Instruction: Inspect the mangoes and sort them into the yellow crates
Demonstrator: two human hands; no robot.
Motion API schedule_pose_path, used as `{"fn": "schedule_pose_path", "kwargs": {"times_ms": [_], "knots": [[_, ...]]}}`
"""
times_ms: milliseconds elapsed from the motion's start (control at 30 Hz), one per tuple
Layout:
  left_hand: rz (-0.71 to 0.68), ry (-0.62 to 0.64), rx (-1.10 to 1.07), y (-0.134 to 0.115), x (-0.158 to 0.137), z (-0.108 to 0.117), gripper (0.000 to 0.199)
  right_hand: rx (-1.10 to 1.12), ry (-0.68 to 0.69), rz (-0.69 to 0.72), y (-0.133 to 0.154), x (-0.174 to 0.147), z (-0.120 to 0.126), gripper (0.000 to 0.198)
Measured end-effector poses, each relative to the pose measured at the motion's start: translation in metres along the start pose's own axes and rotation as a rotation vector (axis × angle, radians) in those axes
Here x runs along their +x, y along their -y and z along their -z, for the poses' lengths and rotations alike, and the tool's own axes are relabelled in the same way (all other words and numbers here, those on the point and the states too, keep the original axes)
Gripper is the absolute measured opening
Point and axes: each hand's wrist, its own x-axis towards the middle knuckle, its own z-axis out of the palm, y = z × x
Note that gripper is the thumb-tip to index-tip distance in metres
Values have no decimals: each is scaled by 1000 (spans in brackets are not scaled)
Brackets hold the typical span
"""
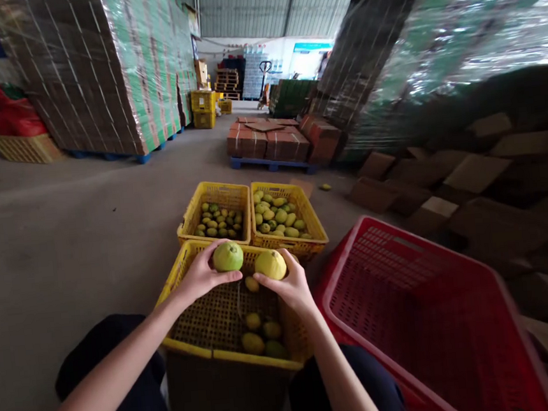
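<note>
My left hand (206, 274) is closed round a green lemon (228, 257), its stem end turned towards me. In my right hand (294, 282) is a yellower lemon (270, 265), gripped between thumb and fingers. Both fruits are held side by side, a little apart, above the near yellow crate (190, 348). Inside that crate several lemons (254, 343) lie at the right side, and a single small lemon (251, 284) shows just below my hands.
Beyond stand a left yellow crate (190, 222) of small green fruit and a right yellow crate (314, 220) of larger yellow-green fruit. A red crate (432, 255) is at my right. Flattened cardboard (473, 181) lies further right. Ahead, a blue pallet (273, 164) carries strapped cartons.
</note>
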Motion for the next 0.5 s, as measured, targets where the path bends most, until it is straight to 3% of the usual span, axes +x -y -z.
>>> {"fn": "schedule_pose_path", "kwargs": {"times_ms": [133, 300, 500], "knots": [[-70, 8, 21, 14, -18, -2, 72, -98, -86, 130, -1, -16, -8, 60], [-192, 73, 195, 15, -18, -4, 68, -256, -32, 329, -1, -13, -5, 64], [-233, 61, 283, 5, -10, -9, 67, -144, -32, 253, -11, -8, 2, 71]]}}
